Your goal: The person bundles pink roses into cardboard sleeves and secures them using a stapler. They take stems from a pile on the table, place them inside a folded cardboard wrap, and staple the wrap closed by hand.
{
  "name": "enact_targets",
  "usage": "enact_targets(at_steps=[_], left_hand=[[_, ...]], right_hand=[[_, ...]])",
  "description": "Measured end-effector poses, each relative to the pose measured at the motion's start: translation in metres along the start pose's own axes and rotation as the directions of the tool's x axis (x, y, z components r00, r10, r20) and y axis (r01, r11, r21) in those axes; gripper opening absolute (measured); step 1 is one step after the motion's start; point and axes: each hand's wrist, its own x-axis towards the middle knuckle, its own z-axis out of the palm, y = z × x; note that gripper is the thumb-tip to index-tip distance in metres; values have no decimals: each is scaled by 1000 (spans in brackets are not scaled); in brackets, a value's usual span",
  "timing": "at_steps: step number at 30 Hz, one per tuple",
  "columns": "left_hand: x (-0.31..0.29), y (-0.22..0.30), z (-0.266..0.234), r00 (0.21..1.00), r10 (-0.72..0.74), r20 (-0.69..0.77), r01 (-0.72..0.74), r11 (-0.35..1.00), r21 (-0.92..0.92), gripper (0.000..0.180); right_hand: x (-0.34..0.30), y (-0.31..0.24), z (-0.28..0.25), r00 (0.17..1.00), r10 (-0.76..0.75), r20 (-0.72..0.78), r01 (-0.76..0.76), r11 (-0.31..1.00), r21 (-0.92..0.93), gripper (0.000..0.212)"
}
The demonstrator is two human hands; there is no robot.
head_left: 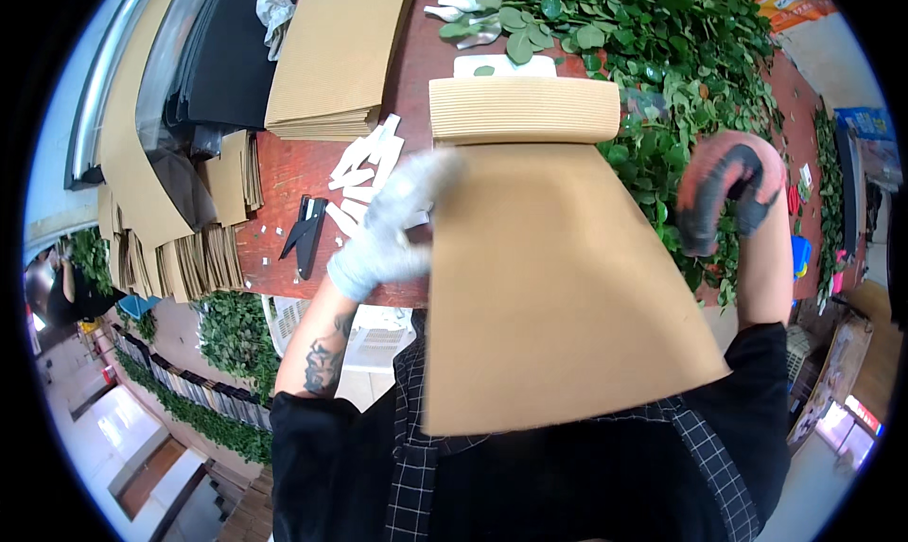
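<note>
Nearest: one person in a black top [567, 485] with two black-and-white checked straps [411, 476]. In front of them, one large tan paper sheet [558, 287], smooth on its broad face, its near edge hanging before the person's chest; its far end is curled into one ridged roll [525, 110] resting above the table.

Hands, two, both gloved. Left hand in a whitish-grey glove [388, 230]: one, at the sheet's left edge, forearm slanting up from below, fingers pointing away and blurred; from here I cannot tell how tightly they close, or whether they grip the edge. Right hand in a pink-and-dark-grey glove [728, 187]: one, raised off the sheet to its right, forearm nearly upright, wrist bent, fingers curved in a loose hook with a gap inside, nothing visible in it.

Below the table's near edge, left: one white plastic basket [380, 343], partly hidden. On the red tabletop [284, 168]: one black stapler [305, 244]; white paper strips [386, 154], at least five, overlapping.

Farther: one stack of ridged tan sheets [340, 41]; one stack of black sheets [238, 50], left of it; one crumpled whitish wad [274, 12]. Right and beyond: one heap of green leaves [643, 31], uncountable.
</note>
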Motion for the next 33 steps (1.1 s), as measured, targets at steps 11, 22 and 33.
enact_targets(at_steps=[11, 22, 33], left_hand=[[-48, -22, 11, 855, -51, 516, 215, 940, -264, 51], [-160, -190, -146, 370, -412, -833, 923, 57, 382, 70], [-143, -178, -191, 149, -713, -685, 965, -45, 257, 115]], right_hand=[[149, 176, 66, 948, 67, -312, -319, 240, -917, 48], [167, 163, 70, 936, 216, -279, -325, 218, -920, 48], [157, 171, 67, 912, 254, -323, -410, 540, -735, 56]])
